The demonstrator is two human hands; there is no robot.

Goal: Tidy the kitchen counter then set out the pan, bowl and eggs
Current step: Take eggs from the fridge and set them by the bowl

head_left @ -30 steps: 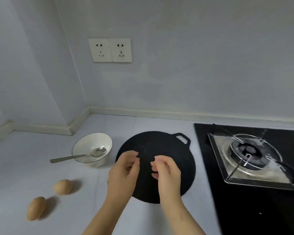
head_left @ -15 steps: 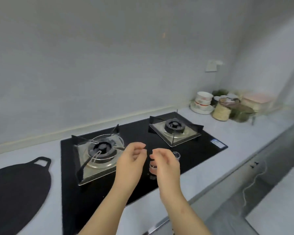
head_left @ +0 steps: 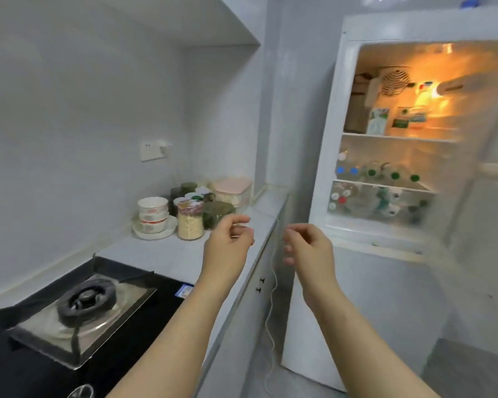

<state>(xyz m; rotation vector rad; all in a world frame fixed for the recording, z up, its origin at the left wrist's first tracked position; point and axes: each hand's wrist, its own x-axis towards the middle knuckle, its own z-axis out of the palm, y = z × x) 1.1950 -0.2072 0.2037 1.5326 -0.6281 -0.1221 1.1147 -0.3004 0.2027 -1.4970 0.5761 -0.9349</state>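
Kitchen counter (head_left: 161,254) ran along the left wall from the stove (head_left: 84,303) toward the open fridge (head_left: 371,297), stacked bowls (head_left: 152,214) at its far end. Left hand (head_left: 227,245) hovered over its edge and right hand (head_left: 308,248) before the fridge, both with fingers loosely curled, holding nothing.

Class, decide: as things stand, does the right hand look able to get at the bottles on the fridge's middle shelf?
Probably yes. The fridge stands open, the right hand holds nothing, and nothing lies between it and the bottles; it hangs short of them, so a forward reach seems needed.
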